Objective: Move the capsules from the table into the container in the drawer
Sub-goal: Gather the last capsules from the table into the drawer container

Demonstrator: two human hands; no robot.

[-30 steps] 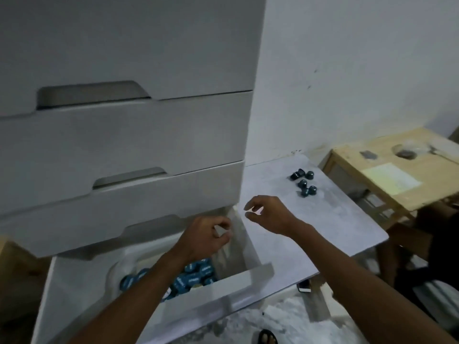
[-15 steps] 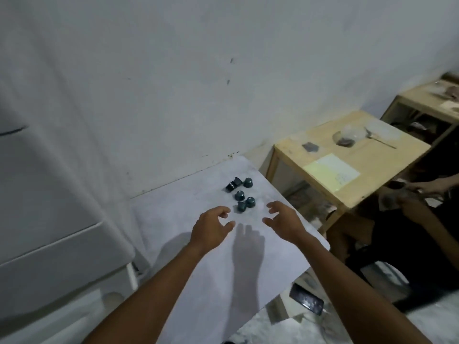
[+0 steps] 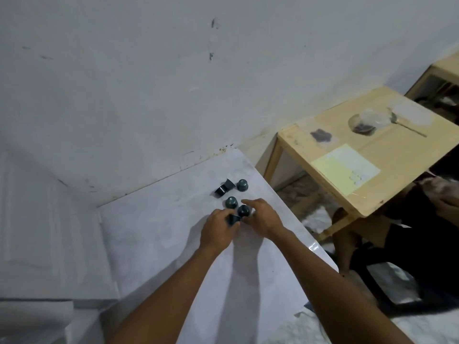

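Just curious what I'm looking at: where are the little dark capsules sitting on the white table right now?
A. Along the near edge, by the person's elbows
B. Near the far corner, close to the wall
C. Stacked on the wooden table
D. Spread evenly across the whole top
B: the capsules cluster by the far right corner of the white table near the wall, where the left hand and right hand reach them.

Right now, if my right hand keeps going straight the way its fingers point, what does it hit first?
Probably the upright capsule just ahead of the right hand, whose index finger points up and left toward it. Depth is unclear, so the fingertip might pass above it; beyond lies the tipped capsule.
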